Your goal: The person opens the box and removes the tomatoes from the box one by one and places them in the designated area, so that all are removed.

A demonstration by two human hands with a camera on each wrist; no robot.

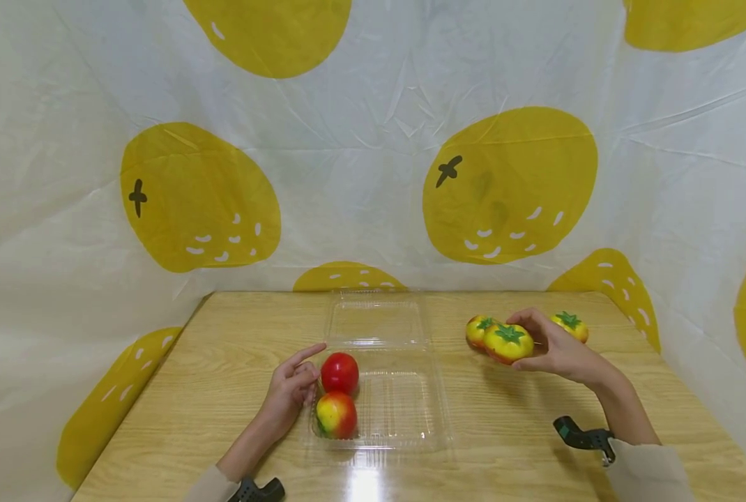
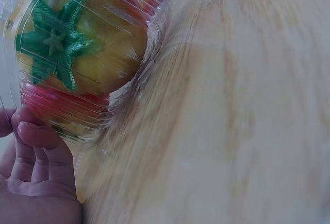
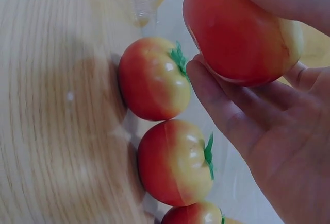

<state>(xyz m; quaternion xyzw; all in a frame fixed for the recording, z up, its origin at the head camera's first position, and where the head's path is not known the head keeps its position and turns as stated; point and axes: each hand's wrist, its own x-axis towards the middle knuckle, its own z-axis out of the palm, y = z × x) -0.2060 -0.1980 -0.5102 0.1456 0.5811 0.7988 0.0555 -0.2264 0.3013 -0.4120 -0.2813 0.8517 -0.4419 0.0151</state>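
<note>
A clear plastic clamshell box (image 1: 398, 446) lies opened on the table, its lid (image 1: 379, 324) folded toward the back. Inside, along its left side, are a red toy tomato (image 1: 339, 374) and a yellow-red one (image 1: 337, 415); green leaves (image 2: 54, 44) show through the wall in the left wrist view. My left hand (image 1: 293, 390) pinches the box's left edge, index finger extended. At the right, my right hand (image 1: 551, 348) holds a toy tomato (image 3: 232, 33) between thumb and fingers, above the table. Other tomatoes (image 3: 154, 79) sit in a row beneath it.
One loose tomato (image 1: 477, 332) shows left of the right hand and another (image 1: 572, 325) to its right. A white cloth with yellow fruit prints (image 1: 360, 174) hangs around the back and sides of the wooden table (image 1: 222, 348).
</note>
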